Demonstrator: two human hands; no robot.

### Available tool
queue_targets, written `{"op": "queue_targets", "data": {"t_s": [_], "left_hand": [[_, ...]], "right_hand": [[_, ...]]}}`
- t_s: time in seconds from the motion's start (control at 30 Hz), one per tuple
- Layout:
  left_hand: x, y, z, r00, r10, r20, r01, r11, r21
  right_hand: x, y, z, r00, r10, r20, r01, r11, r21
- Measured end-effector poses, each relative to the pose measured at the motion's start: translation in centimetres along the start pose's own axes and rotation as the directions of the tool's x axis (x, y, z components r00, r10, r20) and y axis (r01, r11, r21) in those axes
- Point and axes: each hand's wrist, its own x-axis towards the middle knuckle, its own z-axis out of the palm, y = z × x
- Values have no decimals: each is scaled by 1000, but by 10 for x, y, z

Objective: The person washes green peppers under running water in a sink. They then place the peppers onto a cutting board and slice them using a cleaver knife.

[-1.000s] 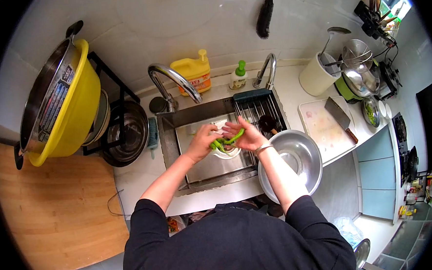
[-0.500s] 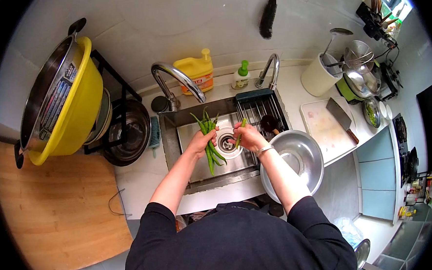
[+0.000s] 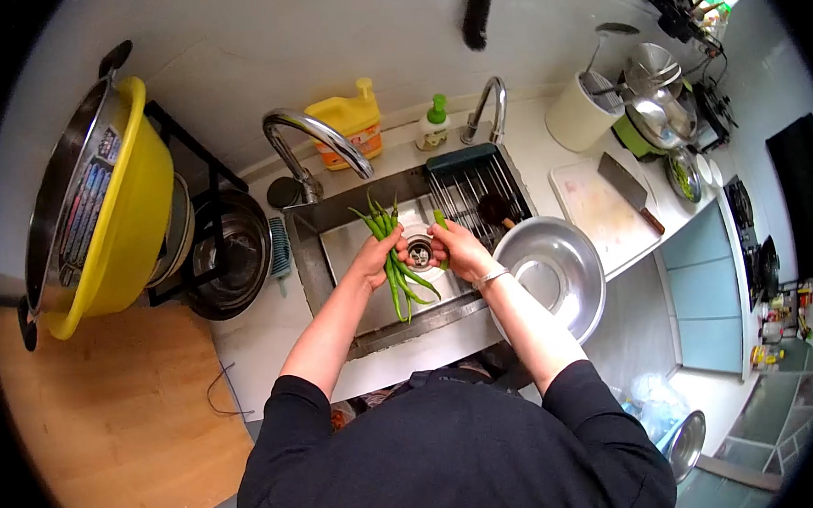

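My left hand (image 3: 375, 258) is closed round a bunch of long green chili peppers (image 3: 397, 287), whose ends stick out above and below the fist. A little to its right, my right hand (image 3: 459, 250) pinches a single green pepper (image 3: 441, 220), its tip pointing up past the fingers. Both hands hover over the steel sink (image 3: 332, 235), on either side of the drain (image 3: 420, 251). Under my right forearm stands a large steel bowl (image 3: 563, 264), partly hidden by the arm.
A chrome faucet (image 3: 317, 134) arches over the sink's back left, near a yellow jug (image 3: 349, 119). A drying rack (image 3: 486, 190) spans the sink's right side. On the cutting board (image 3: 588, 208) lies a cleaver (image 3: 625, 183). A yellow basin (image 3: 134, 222) leans at the left.
The camera view has shifted and turned slightly, so the surroundings sit a little further left. Both hands keep their holds over the sink, with only slight movement.
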Motion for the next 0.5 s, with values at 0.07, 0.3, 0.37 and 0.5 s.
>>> {"op": "queue_targets", "data": {"t_s": [0.07, 0.3, 0.37, 0.5], "left_hand": [[8, -4, -10, 987, 22, 159, -10, 997, -77], [-4, 3, 26, 996, 26, 80, -36, 992, 123], [-12, 4, 43, 996, 52, 74, -67, 970, 232], [-26, 5, 75, 989, 127, 80, -148, 914, 378]], "right_hand": [[-3, 2, -6, 999, 31, -42, -28, 996, 88], [-28, 2, -19, 995, -84, 48, 74, 981, 177], [-38, 2, -20, 990, -107, 87, 86, 973, 216], [-55, 5, -27, 983, -147, 106, 123, 972, 201]]}}
